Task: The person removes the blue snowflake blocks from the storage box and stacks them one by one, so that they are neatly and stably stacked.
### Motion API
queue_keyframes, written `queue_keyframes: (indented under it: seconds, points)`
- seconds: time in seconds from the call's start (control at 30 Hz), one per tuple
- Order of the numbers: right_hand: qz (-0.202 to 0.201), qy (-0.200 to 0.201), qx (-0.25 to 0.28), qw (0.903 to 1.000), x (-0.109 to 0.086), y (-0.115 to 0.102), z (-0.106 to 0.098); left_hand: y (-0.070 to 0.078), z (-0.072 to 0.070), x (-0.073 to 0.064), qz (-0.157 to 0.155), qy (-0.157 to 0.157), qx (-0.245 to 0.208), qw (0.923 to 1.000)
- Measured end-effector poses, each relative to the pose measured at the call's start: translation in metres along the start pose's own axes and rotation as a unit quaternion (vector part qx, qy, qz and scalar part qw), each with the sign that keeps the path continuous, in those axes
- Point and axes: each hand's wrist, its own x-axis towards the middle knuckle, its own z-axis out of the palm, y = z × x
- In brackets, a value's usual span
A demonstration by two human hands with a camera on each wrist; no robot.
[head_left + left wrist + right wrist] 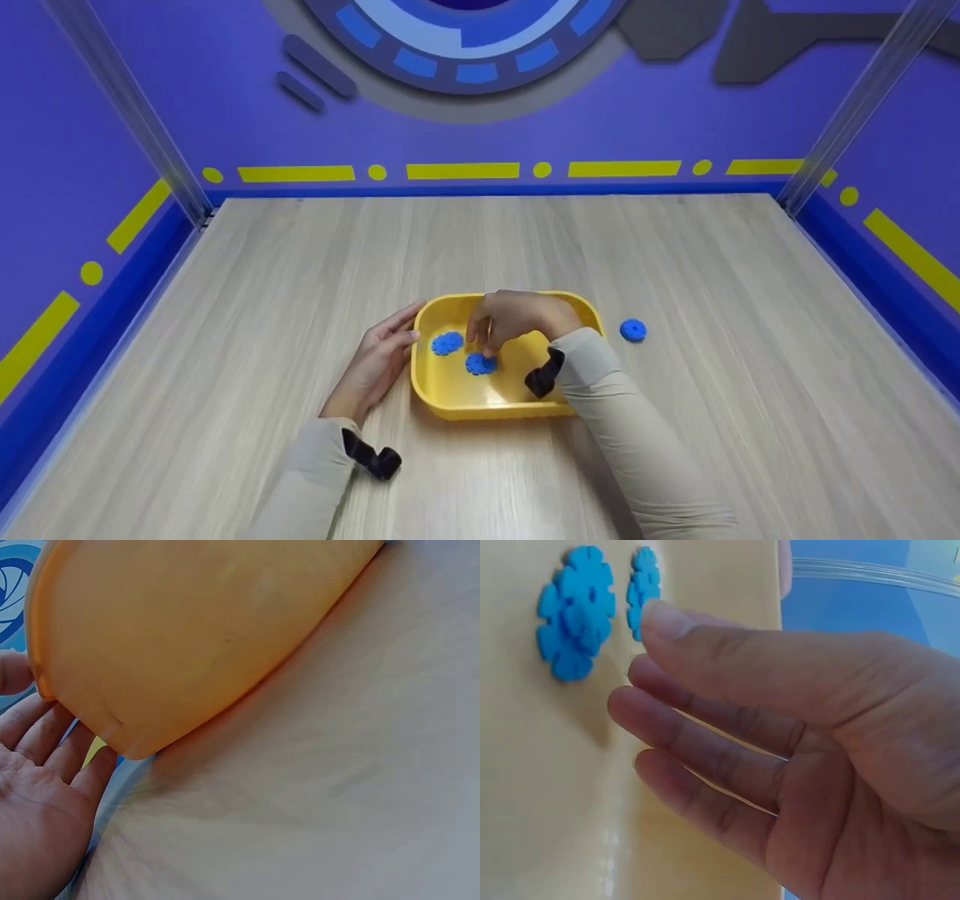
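Note:
A yellow plastic bin [517, 411] stands on the table with blue notched snowflake discs inside. One cluster of discs [448, 343] lies toward its left end; another [480, 364] is nearer the middle, with discs overlapping. My right hand [514, 313] reaches down into the bin, fingertips right over the middle cluster. In the right wrist view its thumb and fingers [682, 739] stand apart with nothing between them. My left hand [375, 364] rests against the bin's left side, thumb at the rim and nearly straight fingers along the outer wall [187, 637].
Outside the bin, a blue disc [633, 330] lies on the wooden table [300, 262] to the right. Blue-purple panels [480, 139] with yellow marks enclose the back and sides. Black wrist cameras [375, 459] are strapped over both sleeves.

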Motion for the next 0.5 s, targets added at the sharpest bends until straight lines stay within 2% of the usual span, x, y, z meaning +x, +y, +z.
queue_keyframes:
  seconds: [0.23, 0.5]
  points:
    - [0.007, -0.010, 0.003, 0.9999, 0.005, -0.004, 0.006, -0.001, 0.000, -0.001, 0.001, -0.005, -0.001, 1.0000]
    - [0.002, -0.008, -0.031, 0.9995, 0.010, -0.009, 0.013, -0.001, -0.001, -0.001, 0.004, -0.010, 0.003, 0.9999]
